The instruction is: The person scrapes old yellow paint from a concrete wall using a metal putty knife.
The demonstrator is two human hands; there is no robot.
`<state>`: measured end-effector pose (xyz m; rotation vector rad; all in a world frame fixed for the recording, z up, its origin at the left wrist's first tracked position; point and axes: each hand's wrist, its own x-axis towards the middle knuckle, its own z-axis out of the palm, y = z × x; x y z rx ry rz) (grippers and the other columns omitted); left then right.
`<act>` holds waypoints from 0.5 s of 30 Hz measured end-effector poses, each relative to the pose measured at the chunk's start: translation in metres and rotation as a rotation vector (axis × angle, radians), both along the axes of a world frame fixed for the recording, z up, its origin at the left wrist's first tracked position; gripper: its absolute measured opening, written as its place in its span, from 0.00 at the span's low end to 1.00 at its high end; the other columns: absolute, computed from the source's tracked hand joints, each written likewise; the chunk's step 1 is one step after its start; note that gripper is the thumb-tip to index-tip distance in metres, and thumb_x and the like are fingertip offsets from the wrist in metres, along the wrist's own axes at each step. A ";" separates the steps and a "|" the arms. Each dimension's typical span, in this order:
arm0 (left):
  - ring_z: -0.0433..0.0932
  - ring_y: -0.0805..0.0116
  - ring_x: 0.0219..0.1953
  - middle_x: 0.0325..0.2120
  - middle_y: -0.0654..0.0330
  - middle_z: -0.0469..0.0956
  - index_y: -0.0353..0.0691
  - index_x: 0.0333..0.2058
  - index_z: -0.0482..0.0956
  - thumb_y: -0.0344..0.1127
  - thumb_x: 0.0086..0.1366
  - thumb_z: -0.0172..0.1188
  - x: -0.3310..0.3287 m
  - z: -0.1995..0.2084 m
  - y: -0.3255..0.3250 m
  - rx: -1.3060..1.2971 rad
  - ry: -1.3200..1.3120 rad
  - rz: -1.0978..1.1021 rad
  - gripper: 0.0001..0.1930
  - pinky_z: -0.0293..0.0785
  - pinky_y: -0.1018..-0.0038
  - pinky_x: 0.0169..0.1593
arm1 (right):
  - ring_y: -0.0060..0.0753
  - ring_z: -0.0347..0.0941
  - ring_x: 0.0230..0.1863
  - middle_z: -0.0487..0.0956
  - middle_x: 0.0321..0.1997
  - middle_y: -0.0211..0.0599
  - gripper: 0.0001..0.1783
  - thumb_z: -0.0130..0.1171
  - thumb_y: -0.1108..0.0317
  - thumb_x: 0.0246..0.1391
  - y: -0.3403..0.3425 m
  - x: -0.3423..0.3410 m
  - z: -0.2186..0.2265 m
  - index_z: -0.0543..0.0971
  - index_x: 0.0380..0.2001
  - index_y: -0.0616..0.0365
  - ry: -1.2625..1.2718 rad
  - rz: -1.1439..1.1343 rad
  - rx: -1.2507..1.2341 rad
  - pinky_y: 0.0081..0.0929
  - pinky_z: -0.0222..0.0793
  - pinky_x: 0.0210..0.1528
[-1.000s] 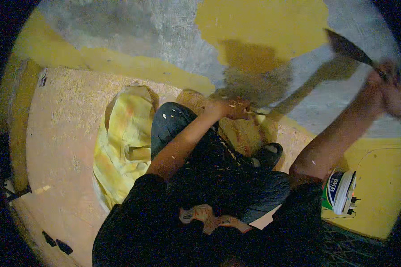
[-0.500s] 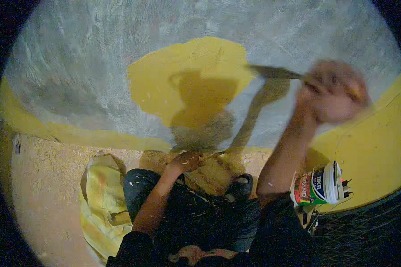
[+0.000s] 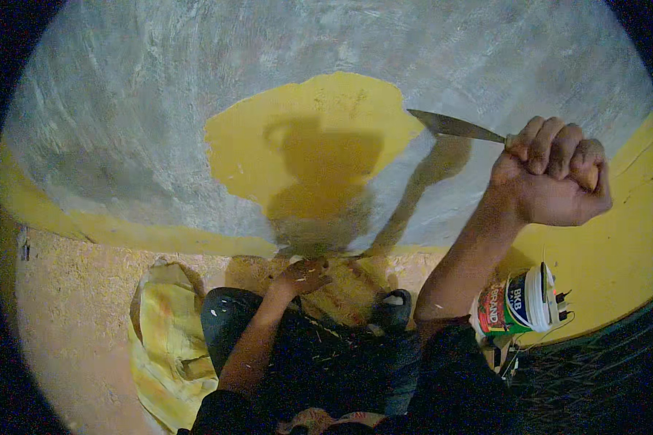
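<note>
My right hand (image 3: pixel 559 167) is raised at the right, its fingers closed round the handle of a scraper (image 3: pixel 457 127). The metal blade points left, and its tip lies at the right edge of a yellow paint patch (image 3: pixel 341 109) on the grey, scraped wall (image 3: pixel 181 58). Whether the tip touches the wall I cannot tell. Low in front of my knees, my left hand (image 3: pixel 303 279) hangs in shadow near the wall's base. Its fingers look loosely apart, with nothing visible in them, and pale flecks stick to its skin.
A paint bucket (image 3: pixel 511 308) stands by my right elbow, with cables and a small device beside it. Yellow paint (image 3: pixel 609 254) covers the wall at right. A yellow-stained sack (image 3: pixel 167 333) lies left of my knee. Paint flakes litter the floor (image 3: pixel 80 304).
The scraper and my right hand have come down slightly, and the hand is no longer blurred. My left hand has shifted slightly lower, and its fingers look looser.
</note>
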<state>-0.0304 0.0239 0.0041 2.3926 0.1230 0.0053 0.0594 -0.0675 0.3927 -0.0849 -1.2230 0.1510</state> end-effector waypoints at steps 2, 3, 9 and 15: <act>0.67 0.59 0.49 0.47 0.56 0.69 0.43 0.48 0.67 0.52 0.57 0.49 0.000 -0.025 -0.008 -0.276 -0.131 0.049 0.25 0.63 0.68 0.53 | 0.21 0.48 0.06 0.57 0.08 0.26 0.15 0.37 0.55 0.48 0.001 0.001 0.010 0.62 0.13 0.47 -0.196 -0.507 -0.209 0.18 0.44 0.07; 0.68 0.60 0.49 0.46 0.56 0.69 0.43 0.46 0.68 0.52 0.56 0.49 -0.003 -0.049 -0.012 -0.552 -0.258 0.106 0.24 0.63 0.68 0.53 | 0.21 0.48 0.06 0.58 0.08 0.27 0.16 0.37 0.54 0.48 -0.007 0.003 0.012 0.62 0.13 0.48 -0.278 -0.283 -0.156 0.19 0.44 0.07; 0.69 0.60 0.47 0.43 0.56 0.71 0.41 0.43 0.70 0.52 0.57 0.49 0.017 -0.084 -0.008 0.044 -0.135 0.052 0.22 0.64 0.69 0.52 | 0.19 0.48 0.08 0.56 0.08 0.23 0.16 0.40 0.54 0.46 0.005 -0.007 -0.001 0.61 0.10 0.46 -0.156 -0.391 -0.193 0.14 0.45 0.09; 0.70 0.57 0.44 0.41 0.53 0.72 0.39 0.41 0.71 0.53 0.56 0.50 -0.021 -0.013 -0.011 -0.578 -0.332 0.169 0.24 0.66 0.67 0.49 | 0.17 0.46 0.07 0.54 0.07 0.22 0.16 0.38 0.55 0.47 0.008 -0.003 -0.001 0.61 0.11 0.47 -0.122 -0.495 -0.164 0.15 0.45 0.09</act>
